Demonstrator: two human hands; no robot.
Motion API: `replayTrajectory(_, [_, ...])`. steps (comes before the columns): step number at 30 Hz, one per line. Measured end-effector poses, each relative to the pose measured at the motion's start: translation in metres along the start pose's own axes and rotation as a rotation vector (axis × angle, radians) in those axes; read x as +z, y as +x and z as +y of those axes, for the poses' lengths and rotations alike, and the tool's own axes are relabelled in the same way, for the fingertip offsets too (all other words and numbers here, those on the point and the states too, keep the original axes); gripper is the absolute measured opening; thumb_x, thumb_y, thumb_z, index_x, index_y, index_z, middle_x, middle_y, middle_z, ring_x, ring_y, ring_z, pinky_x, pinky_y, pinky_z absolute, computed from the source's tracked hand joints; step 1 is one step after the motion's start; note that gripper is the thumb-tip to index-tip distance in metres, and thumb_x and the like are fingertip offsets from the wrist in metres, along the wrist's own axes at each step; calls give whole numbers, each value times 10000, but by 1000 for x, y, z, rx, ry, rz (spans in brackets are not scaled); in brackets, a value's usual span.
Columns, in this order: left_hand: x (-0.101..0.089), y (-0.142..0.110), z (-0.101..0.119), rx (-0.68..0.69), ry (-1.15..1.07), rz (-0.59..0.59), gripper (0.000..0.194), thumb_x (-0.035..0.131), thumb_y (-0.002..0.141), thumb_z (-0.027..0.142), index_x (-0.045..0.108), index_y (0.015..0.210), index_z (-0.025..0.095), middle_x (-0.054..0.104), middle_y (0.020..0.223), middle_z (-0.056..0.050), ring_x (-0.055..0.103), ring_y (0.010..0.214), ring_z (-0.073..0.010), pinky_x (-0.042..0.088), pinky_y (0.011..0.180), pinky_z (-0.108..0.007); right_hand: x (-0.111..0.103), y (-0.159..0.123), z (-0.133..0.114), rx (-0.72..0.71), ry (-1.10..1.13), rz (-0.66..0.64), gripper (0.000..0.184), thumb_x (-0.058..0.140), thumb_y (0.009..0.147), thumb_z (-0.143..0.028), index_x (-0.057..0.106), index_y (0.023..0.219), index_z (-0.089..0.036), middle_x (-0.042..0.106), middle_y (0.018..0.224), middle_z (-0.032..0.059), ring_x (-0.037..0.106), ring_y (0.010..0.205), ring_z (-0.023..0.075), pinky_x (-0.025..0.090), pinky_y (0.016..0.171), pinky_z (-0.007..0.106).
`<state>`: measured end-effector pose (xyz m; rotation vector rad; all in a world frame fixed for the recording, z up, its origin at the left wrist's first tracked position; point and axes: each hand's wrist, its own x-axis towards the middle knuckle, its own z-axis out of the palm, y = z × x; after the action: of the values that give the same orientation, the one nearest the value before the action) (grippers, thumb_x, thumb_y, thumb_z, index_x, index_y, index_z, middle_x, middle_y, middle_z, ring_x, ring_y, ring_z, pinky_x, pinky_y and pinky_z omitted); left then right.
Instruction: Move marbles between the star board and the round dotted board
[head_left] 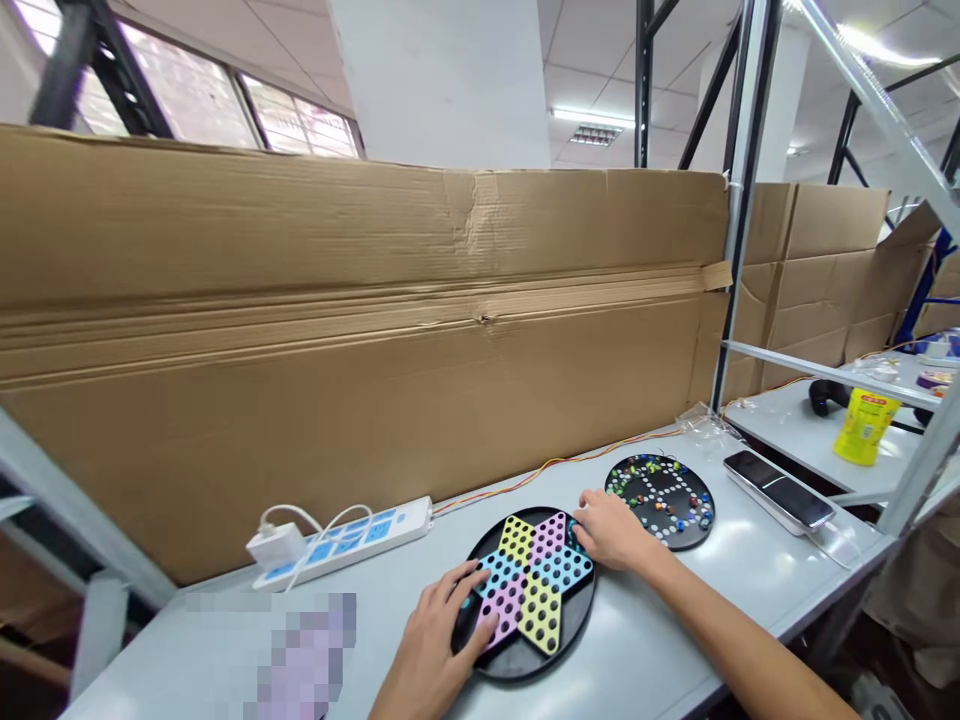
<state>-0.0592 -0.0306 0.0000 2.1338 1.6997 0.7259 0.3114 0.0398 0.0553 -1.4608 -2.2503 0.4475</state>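
Observation:
A round black Chinese checkers board (517,662) lies flat on the grey table, with a star of yellow, pink and blue points full of holes. My left hand (435,640) rests at its left side, fingers and thumb spread, their tips touching the board. At the upper right rim, the fingers of my right hand (611,530) are curled down against the board's edge, partly hiding it. Small blue patches show near both hands; I cannot tell what they are. Behind my right hand is a second round black board (664,490) with several coloured marbles on it.
A white power strip (405,522) with a plugged-in charger (277,547) lies along the cardboard wall (360,430). To the right is a phone on a white box (780,487). A blurred purple item (304,660) lies front left. A metal post (739,220) stands at the table's back.

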Motion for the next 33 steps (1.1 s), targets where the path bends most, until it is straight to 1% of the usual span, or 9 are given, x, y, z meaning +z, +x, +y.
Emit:
replayTrajectory(4, [-3, 0, 4, -8, 8, -13, 580, 727, 1106, 711, 939, 1576, 447, 870, 1799, -69, 809, 1662, -461, 698, 1424, -697, -23, 0, 28, 136, 57, 164, 299, 735, 1186, -277, 986, 1349, -291, 925, 1483, 134, 846, 1391, 351, 632, 1257, 434])
replayTrajectory(8, [1, -1, 8, -17, 23, 9, 586, 705, 1109, 698, 936, 1580, 436, 869, 1793, -77, 804, 1657, -459, 681, 1435, -715, -60, 7, 75, 404, -69, 260, 543, 585, 1215, -192, 844, 1691, -170, 828, 1699, 221, 766, 1576, 372, 586, 1351, 470])
replayTrajectory(11, [1, -2, 10, -21, 20, 19, 581, 693, 1124, 687, 938, 1578, 420, 856, 1807, -91, 794, 1672, -463, 670, 1446, -722, -76, 6, 106, 625, -222, 223, 592, 607, 1188, -150, 813, 1742, -174, 793, 1782, 223, 748, 1625, 371, 598, 1313, 453])
replayTrajectory(13, [-1, -2, 12, -29, 7, -3, 585, 701, 1116, 705, 940, 1574, 430, 852, 1817, -86, 791, 1683, -459, 665, 1455, -711, -78, 1, 120, 685, -254, 203, 600, 651, 1136, -108, 846, 1697, -191, 824, 1739, 216, 765, 1607, 380, 614, 1274, 455])
replayTrajectory(18, [-6, -4, 16, -44, 5, 1, 598, 705, 1105, 721, 949, 1565, 424, 862, 1805, -93, 797, 1671, -462, 661, 1456, -718, -75, -14, 141, 688, -266, 197, 520, 699, 1065, -84, 945, 1501, -226, 885, 1597, 211, 795, 1556, 397, 624, 1227, 449])
replayTrajectory(22, [-9, -4, 14, -42, 3, -29, 624, 692, 1123, 750, 938, 1586, 412, 853, 1817, -100, 794, 1665, -451, 652, 1463, -718, -75, -15, 151, 691, -229, 237, 514, 708, 1059, -104, 959, 1493, -218, 896, 1592, 217, 815, 1542, 412, 641, 1248, 463])
replayTrajectory(26, [-7, -3, 10, -37, 13, -51, 631, 685, 1126, 758, 932, 1594, 412, 839, 1837, -93, 792, 1673, -457, 654, 1461, -722, -72, -7, 145, 624, -71, 384, 483, 588, 1143, -148, 940, 1473, -174, 908, 1574, 208, 832, 1515, 360, 619, 1302, 437])
replayTrajectory(28, [-4, -3, 9, -44, 27, -20, 610, 693, 1114, 730, 935, 1576, 413, 848, 1822, -84, 789, 1672, -457, 657, 1458, -722, -65, -1, 134, 566, 23, 399, 458, 566, 1159, -160, 943, 1418, -176, 927, 1526, 194, 860, 1441, 335, 624, 1281, 417])
replayTrajectory(33, [1, -4, 8, -65, 23, -12, 623, 692, 1109, 711, 922, 1599, 404, 833, 1846, -79, 759, 1710, -449, 616, 1491, -729, -40, 4, 97, 324, 37, 106, 315, 747, 1108, -200, 940, 1357, -199, 935, 1432, 165, 873, 1321, 330, 621, 1183, 382])
